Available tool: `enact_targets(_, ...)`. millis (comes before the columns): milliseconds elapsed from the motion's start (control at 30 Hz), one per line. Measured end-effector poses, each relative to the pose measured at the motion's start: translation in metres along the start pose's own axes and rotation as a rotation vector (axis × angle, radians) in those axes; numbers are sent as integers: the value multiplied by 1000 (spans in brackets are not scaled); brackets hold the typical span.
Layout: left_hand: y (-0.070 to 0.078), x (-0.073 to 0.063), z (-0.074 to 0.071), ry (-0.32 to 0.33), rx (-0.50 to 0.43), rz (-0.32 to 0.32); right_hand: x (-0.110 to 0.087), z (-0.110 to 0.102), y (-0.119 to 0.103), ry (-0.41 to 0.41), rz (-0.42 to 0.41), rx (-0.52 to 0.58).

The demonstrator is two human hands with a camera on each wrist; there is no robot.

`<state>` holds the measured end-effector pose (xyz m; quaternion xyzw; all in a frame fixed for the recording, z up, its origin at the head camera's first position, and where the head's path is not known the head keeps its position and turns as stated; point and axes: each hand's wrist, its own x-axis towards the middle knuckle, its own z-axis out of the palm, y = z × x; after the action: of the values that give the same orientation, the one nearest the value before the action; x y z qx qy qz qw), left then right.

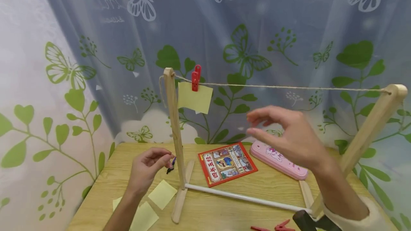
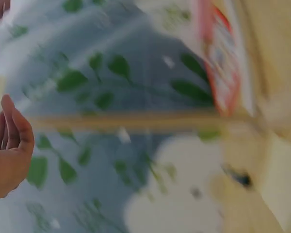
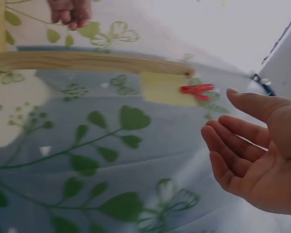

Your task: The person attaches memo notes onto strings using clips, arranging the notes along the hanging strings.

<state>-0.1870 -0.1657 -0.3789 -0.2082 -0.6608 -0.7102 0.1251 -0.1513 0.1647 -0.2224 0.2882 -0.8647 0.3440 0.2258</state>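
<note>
A yellow paper note [image 1: 202,99] hangs from a string [image 1: 276,87] near the left wooden post, clipped by a red clothespin [image 1: 195,81]. My right hand [image 1: 293,134] is raised in front of the string, to the right of the note. Its fingers are loosely bent and hold nothing; the right wrist view shows the clothespin [image 3: 196,90] beyond the fingertips, apart from them. Low beside the left post [image 1: 174,127], my left hand [image 1: 147,170] has its fingers relaxed. No object shows in it in the left wrist view, where a small dark item [image 2: 240,177] lies on the table, blurred.
Several yellow notes [image 1: 162,194] lie at the left front. Behind the white crossbar [image 1: 244,197] are a red-edged book [image 1: 228,163] and a pink case [image 1: 282,161]. Red clothespins [image 1: 284,226] lie at the front, near the right post [image 1: 372,127]. A patterned curtain [image 1: 250,10] hangs behind.
</note>
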Motion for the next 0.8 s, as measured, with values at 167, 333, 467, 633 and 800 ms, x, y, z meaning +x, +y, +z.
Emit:
enact_targets(167,-22,-13,-38,8,251,-217,-50,32,37,-87,147,123)
enact_targets(333,-51,-20,-60,31,357,-439,-90,64,73,-126,269,188)
enact_targets(467,-74,-22,-71,44,411,-557,-117,80,96,-168,327,239)
enact_targets(633,-97,-26,-79,17,506,-587,-144,94,118,-250,405,297)
enact_targets(800,-112,-31,-79,26,656,-574,-162,112,135,-333,447,337)
